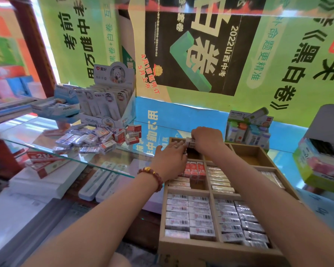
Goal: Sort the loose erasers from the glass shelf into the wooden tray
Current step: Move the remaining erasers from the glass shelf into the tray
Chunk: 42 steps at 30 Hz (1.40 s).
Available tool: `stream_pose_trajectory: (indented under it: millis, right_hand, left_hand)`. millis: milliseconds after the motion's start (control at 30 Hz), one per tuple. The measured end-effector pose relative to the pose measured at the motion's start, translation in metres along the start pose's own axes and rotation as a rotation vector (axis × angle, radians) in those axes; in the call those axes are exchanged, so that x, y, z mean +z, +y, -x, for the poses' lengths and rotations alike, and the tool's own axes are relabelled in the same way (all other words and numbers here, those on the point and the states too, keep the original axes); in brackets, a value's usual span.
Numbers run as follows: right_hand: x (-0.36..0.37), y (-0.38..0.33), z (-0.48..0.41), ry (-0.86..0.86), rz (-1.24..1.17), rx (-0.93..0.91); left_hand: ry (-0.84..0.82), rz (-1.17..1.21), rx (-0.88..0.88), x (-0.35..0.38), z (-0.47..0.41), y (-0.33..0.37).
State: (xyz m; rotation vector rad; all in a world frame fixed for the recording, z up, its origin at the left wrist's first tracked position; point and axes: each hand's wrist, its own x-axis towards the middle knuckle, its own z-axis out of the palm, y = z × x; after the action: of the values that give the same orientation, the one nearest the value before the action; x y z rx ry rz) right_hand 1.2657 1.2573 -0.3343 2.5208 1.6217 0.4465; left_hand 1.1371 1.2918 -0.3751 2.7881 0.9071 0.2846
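A pile of several loose wrapped erasers [96, 138] lies on the glass shelf [46, 151] at left. The wooden tray [210, 247] stands at lower right, its near compartments packed with rows of erasers [189, 214] and a middle one holding red 2B erasers [194, 169]. Both hands meet over the tray's far left compartment. My right hand [206, 140] grips a small stack of erasers [189, 142]. My left hand [169, 159], with a ring and a bead bracelet, touches the same stack with straight fingers from the left.
Display boxes of stationery [106, 99] stand behind the eraser pile. A box of correction tapes [247, 130] sits behind the tray and a stacked carton [320, 157] at far right. Flat white cases [96, 182] lie below the glass shelf. The tray's far right compartments [247, 157] look unfilled.
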Motion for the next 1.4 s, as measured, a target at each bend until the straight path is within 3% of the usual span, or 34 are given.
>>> stream_pose_trajectory:
  millis: [300, 833, 1400]
  right_hand:
    - [0.005, 0.006, 0.003, 0.003, -0.332, -0.113]
    - [0.003, -0.007, 0.004, 0.098, 0.000, -0.134]
    - [0.011, -0.008, -0.001, 0.125, -0.056, -0.131]
  left_hand:
    - [-0.038, -0.024, 0.017, -0.002, -0.003, -0.001]
    - [0.077, -0.195, 0.013, -0.005, -0.004, 0.004]
    - [0.068, -0.126, -0.003, -0.003, -0.002, 0.002]
